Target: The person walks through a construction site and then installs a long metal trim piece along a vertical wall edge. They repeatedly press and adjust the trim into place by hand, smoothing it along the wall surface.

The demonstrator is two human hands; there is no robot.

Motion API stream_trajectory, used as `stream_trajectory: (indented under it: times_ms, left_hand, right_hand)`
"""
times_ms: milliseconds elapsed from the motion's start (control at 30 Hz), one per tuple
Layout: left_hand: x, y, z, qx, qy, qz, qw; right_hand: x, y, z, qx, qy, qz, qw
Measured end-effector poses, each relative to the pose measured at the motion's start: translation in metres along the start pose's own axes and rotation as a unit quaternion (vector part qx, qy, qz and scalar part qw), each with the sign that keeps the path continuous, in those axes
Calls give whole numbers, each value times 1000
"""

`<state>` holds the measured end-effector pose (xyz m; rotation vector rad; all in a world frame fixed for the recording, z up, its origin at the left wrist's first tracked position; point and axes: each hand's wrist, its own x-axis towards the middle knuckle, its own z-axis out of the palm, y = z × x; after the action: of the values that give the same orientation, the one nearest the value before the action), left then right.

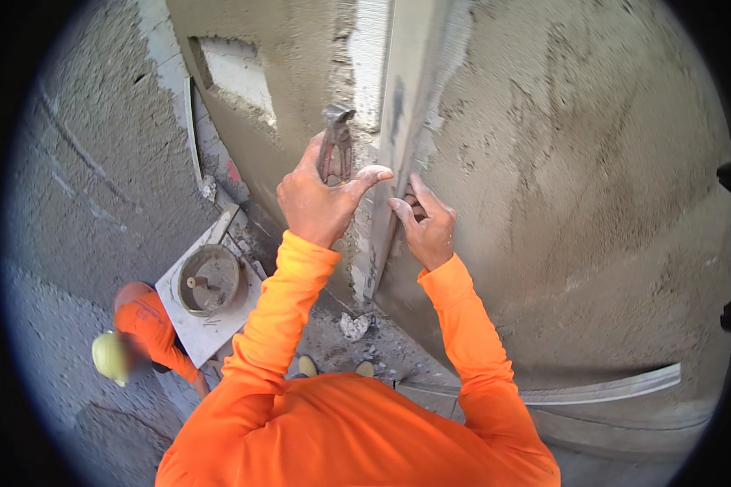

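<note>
My left hand [317,199] is raised and closed around the handles of rusty pincers [335,142], whose jaws point up beside a plastered wall corner. A long pale straightedge [402,122] stands upright against that corner. My right hand [425,227] presses against the straightedge's lower part, fingers curled on its edge; whether it pinches something small there is hidden. Both my sleeves are bright orange.
Rough grey plaster covers the wall [593,187] to the right. Below on the left, another person in orange with a yellow helmet [110,355] crouches by a board carrying a round mortar bucket [211,280]. A second pale straightedge [601,390] lies on the floor at lower right.
</note>
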<state>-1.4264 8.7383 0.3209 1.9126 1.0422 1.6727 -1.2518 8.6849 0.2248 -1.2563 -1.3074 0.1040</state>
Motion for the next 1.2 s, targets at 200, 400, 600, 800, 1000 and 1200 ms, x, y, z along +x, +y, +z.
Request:
stream_trajectory:
  times_ms: [200, 400, 600, 800, 1000, 1200]
  left_hand:
    - [-23, -52, -109, -133, 31, -150, 979]
    - [-114, -161, -220, 92, 79, -337, 934]
    - [-244, -278, -343, 236, 191, -494, 815]
    - [-348, -422, -425, 305, 111, -690, 647]
    - [-371, -562, -433, 310, 40, -805, 503]
    - [-348, -594, -429, 368, 40, -772, 517]
  right_hand:
    - [-3, -3, 6, -82, 18, -45, 995]
    - [-10, -5, 9, -125, 17, 0, 992]
    - [-19, -9, 12, -143, 40, 79, 986]
    - [-21, -11, 15, -177, 43, 61, 981]
    - [-22, -20, 13, -222, 53, 101, 968]
    - [-21, -27, 6, -227, 57, 138, 962]
